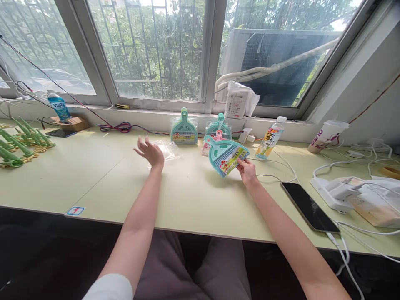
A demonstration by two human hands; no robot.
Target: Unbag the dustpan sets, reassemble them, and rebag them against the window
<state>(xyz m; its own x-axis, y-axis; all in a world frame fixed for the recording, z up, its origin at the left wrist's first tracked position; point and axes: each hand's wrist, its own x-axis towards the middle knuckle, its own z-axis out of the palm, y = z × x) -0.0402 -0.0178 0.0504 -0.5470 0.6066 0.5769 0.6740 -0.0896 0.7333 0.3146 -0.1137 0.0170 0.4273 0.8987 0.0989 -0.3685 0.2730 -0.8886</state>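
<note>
Over table (pixel 190 204) | right grip (pixel 247 171): holds dustpan (pixel 226 156) | left grip (pixel 151 153): spread

Half-hidden and chopped-off bits around the held mint dustpan (pixel 215 156)
Right behind it, the pink dustpan (pixel 219 134) is mostly covered, and the back dustpan (pixel 221 121) loses its lower part too. Some fingers of the right hand (pixel 248 173) are tucked out of sight under its corner. Fine print on its label (pixel 235 161) is way too tiny to read, same for the white packet (pixel 236 104) behind it. To its left, the left hand (pixel 152 154) blocks some of the clear wrapper (pixel 169 150). Farther left, the green plastic pieces (pixel 13 160) run off-frame; far right of it, the tape roll (pixel 390 171) does likewise.
</note>
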